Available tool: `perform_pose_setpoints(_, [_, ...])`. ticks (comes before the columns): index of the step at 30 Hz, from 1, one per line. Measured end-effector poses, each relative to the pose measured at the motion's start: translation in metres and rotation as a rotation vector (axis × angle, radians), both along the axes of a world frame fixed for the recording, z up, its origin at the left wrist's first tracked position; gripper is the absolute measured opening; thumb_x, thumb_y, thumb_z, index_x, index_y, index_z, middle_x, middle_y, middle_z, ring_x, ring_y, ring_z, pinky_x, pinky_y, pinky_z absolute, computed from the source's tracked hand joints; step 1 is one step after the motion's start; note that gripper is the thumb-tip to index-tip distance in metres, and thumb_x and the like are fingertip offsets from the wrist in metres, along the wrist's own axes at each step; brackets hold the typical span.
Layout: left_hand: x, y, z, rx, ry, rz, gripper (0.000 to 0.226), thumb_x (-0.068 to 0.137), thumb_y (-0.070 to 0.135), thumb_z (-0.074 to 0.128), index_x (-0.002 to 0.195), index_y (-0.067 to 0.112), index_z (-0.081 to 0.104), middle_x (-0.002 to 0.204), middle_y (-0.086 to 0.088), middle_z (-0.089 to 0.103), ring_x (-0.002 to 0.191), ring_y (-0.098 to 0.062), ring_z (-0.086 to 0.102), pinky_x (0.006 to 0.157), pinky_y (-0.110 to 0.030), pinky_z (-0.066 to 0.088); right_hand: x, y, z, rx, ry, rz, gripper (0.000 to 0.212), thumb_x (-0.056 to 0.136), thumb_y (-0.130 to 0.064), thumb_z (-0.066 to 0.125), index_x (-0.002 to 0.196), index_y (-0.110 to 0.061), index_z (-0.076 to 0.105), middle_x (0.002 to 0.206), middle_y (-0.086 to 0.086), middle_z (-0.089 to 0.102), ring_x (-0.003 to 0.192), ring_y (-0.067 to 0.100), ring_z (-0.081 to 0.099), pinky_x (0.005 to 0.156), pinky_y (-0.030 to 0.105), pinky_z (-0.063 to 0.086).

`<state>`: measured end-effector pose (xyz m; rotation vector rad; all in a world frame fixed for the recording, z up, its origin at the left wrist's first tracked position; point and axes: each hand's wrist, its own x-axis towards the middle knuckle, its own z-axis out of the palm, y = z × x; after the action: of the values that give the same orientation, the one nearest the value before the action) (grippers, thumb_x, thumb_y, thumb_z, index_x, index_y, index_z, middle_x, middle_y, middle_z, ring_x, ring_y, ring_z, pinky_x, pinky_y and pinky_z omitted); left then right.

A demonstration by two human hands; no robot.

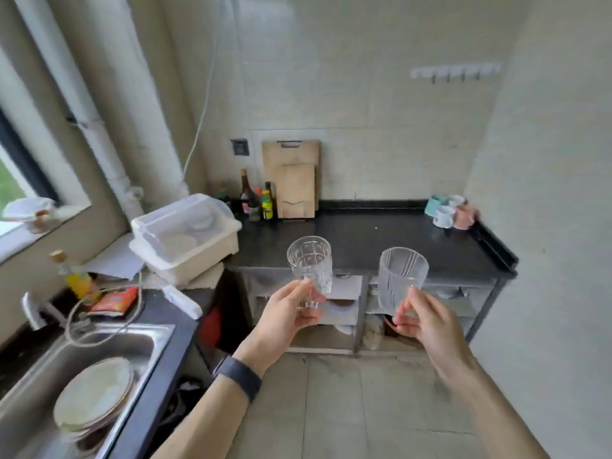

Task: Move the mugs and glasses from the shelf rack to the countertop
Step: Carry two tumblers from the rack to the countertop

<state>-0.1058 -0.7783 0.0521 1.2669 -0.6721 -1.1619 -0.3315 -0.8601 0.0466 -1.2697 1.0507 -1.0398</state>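
Head view: two clear glasses are in the air, one in each hand, in front of the black countertop [364, 240] and above the floor. Four mugs [447, 210] stand clustered at the countertop's far right corner: one teal, two white, one pink. Two wooden cutting boards [291, 160] lean against the back wall, the smaller in front of the larger, with a group of bottles [256, 200] just beside them on the left; their number is hard to tell. The shelf rack [361, 313] under the countertop holds a few blurred dishes. A plastic box with a clear lid [185, 233] at the counter's left end has white dishes inside. The steel sink [139, 342] at lower left holds a stack of plates [94, 392].

The left hand [288, 313], with a dark wristband [238, 376] behind it, has fingers and thumb curled round the foot of the cut-pattern glass [309, 266], held upright. The right hand [427, 323] grips the lower part of the ribbed glass [402, 276], tilted slightly.
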Motion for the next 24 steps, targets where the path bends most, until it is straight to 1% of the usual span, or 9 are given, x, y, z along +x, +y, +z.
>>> perform_pose_setpoints(2, [-0.010,-0.043,-0.001,0.016,-0.051,-0.075,0.029,0.100,0.032,0.053,0.091,0.008,0.066,0.089,-0.005,0.068,0.066,-0.018,0.057,0.074,-0.032,0.048,-0.019,-0.029,0.002,0.009,0.000,-0.062,0.037,0.103,-0.025,0.050,0.072,-0.007,0.057,0.068,0.006,0.063,0.071,0.029,0.064,0.068,0.039,0.053])
perform_pose_setpoints(4, [-0.017,-0.086,-0.001,0.015,-0.091,-0.134,0.031,0.101,0.033,0.052,0.090,0.007,0.065,0.087,-0.001,0.068,0.066,-0.017,0.058,0.069,-0.027,0.050,-0.033,-0.061,0.004,0.016,-0.002,-0.115,0.036,0.103,-0.024,0.049,0.074,-0.005,0.057,0.071,0.009,0.062,0.071,0.027,0.064,0.066,0.035,0.053])
perform_pose_setpoints(6, [-0.023,-0.130,-0.002,-0.001,-0.098,-0.167,0.030,0.101,0.031,0.051,0.089,0.006,0.064,0.087,-0.001,0.070,0.066,-0.020,0.060,0.065,-0.025,0.051,-0.043,-0.092,0.004,0.015,0.002,-0.158,0.036,0.103,-0.024,0.049,0.075,-0.003,0.057,0.073,0.011,0.062,0.071,0.027,0.064,0.066,0.034,0.053])
perform_pose_setpoints(7, [-0.025,-0.151,-0.002,0.007,-0.100,-0.179,0.030,0.101,0.031,0.051,0.089,0.007,0.064,0.087,-0.001,0.070,0.067,-0.021,0.060,0.066,-0.027,0.050,-0.047,-0.108,0.003,0.023,0.004,-0.183,0.037,0.104,-0.023,0.049,0.075,-0.002,0.057,0.073,0.012,0.062,0.071,0.027,0.064,0.066,0.034,0.053])
perform_pose_setpoints(10, [-0.031,-0.210,-0.008,0.024,-0.108,-0.231,0.031,0.101,0.033,0.052,0.085,0.010,0.065,0.088,-0.002,0.072,0.070,-0.022,0.061,0.076,-0.035,0.049,-0.060,-0.154,-0.001,0.057,0.004,-0.222,0.036,0.104,-0.022,0.048,0.076,-0.001,0.057,0.072,0.014,0.064,0.072,0.032,0.068,0.070,0.040,0.055])
perform_pose_setpoints(13, [-0.037,-0.269,-0.017,0.056,-0.100,-0.246,0.031,0.100,0.033,0.054,0.082,0.011,0.067,0.090,-0.006,0.071,0.068,-0.021,0.063,0.077,-0.036,0.052,-0.075,-0.197,-0.006,0.108,-0.013,-0.275,0.034,0.103,-0.020,0.048,0.075,-0.002,0.054,0.072,0.017,0.063,0.073,0.034,0.069,0.075,0.045,0.055])
perform_pose_setpoints(19, [-0.059,-0.362,-0.044,0.133,-0.103,-0.299,0.032,0.100,0.034,0.054,0.084,0.010,0.068,0.092,-0.006,0.071,0.068,-0.021,0.063,0.078,-0.036,0.051,-0.101,-0.279,-0.031,0.184,-0.002,-0.316,0.035,0.103,-0.021,0.048,0.074,-0.003,0.054,0.071,0.014,0.064,0.073,0.034,0.070,0.073,0.041,0.057])
perform_pose_setpoints(22, [-0.072,-0.411,-0.064,0.168,-0.108,-0.311,0.031,0.100,0.033,0.054,0.086,0.009,0.068,0.094,-0.006,0.071,0.071,-0.023,0.063,0.079,-0.035,0.051,-0.115,-0.333,-0.053,0.224,0.034,-0.317,0.036,0.103,-0.022,0.049,0.073,-0.003,0.055,0.072,0.014,0.065,0.073,0.033,0.070,0.072,0.041,0.056])
perform_pose_setpoints(24, [-0.081,-0.447,-0.077,0.190,-0.108,-0.300,0.030,0.100,0.032,0.054,0.084,0.010,0.068,0.095,-0.007,0.070,0.071,-0.024,0.062,0.081,-0.038,0.052,-0.124,-0.375,-0.068,0.245,0.062,-0.297,0.035,0.103,-0.024,0.050,0.074,-0.004,0.056,0.071,0.011,0.066,0.072,0.031,0.071,0.072,0.041,0.056])
